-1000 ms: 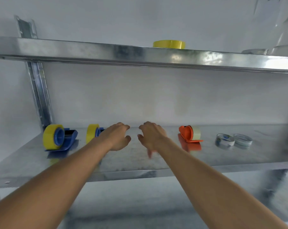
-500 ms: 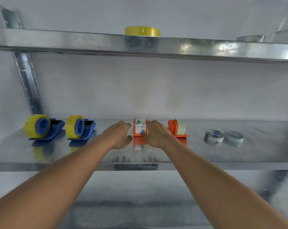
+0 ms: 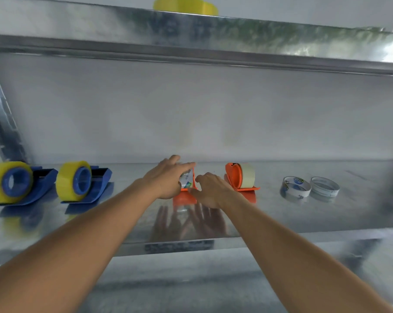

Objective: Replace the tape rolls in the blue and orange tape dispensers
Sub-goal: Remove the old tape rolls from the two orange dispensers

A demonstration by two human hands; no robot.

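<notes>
Since the earlier frames both hands are closing in on the middle orange dispenser: the left hand (image 3: 166, 179), which was hovering beside it, is now reaching over its top, and the right hand (image 3: 210, 188) is pressing up against its right side.

In the head view the left fingers are curling over the white roll (image 3: 187, 178) seated in that orange dispenser (image 3: 184, 196), gripping it from above. The right hand is lying against the dispenser's right edge with its fingers bent, but whether it is actually gripping the plastic is hard to tell, since the fingertips are hidden behind the hand. Most of the dispenser is covered by the two hands; only its near orange base and a strip of printed label are showing.

To the right a second orange dispenser (image 3: 240, 177) is standing with a pale roll, and farther right two nearly empty tape cores (image 3: 309, 188) are lying flat. At the left two blue dispensers (image 3: 44, 188) are carrying yellow rolls, the leftmost cut off by the frame edge. A yellow roll (image 3: 186, 5) is sitting on the upper shelf (image 3: 213, 39), its top cropped. The lower shelf (image 3: 303, 222) is blurring the reflections of the hands.
</notes>
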